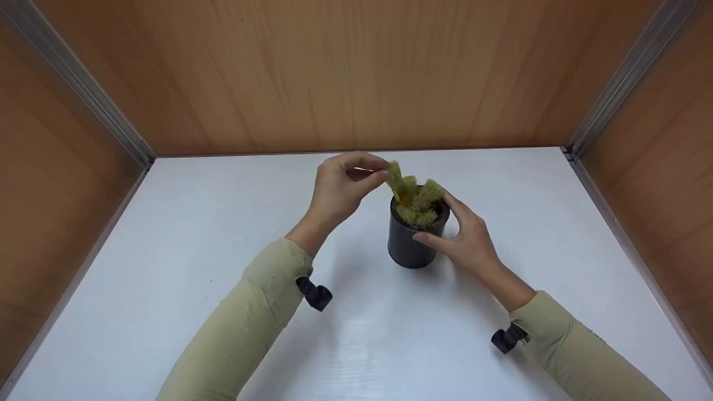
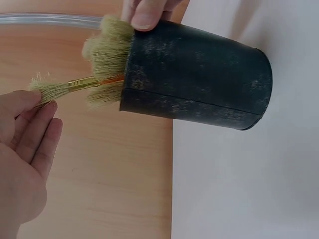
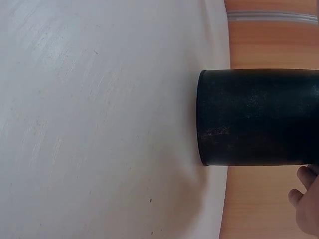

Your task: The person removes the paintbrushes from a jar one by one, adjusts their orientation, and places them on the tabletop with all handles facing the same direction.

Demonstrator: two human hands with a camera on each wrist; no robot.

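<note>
The light is even and rather bright, coming from above. The white table (image 1: pixel 167 234) shows a soft glare patch near its front edge. Shadows under the pot (image 1: pixel 412 245) and the sleeves are faint. The right wrist view is softly blurred; the head view is sharp.

matt black scuffed pot (image 2: pixel 199 82), bristly brushes (image 2: pixel 107 55), glossy white table (image 1: pixel 167 234)

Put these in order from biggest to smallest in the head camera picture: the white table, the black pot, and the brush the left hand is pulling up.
1. white table
2. black pot
3. brush
</note>
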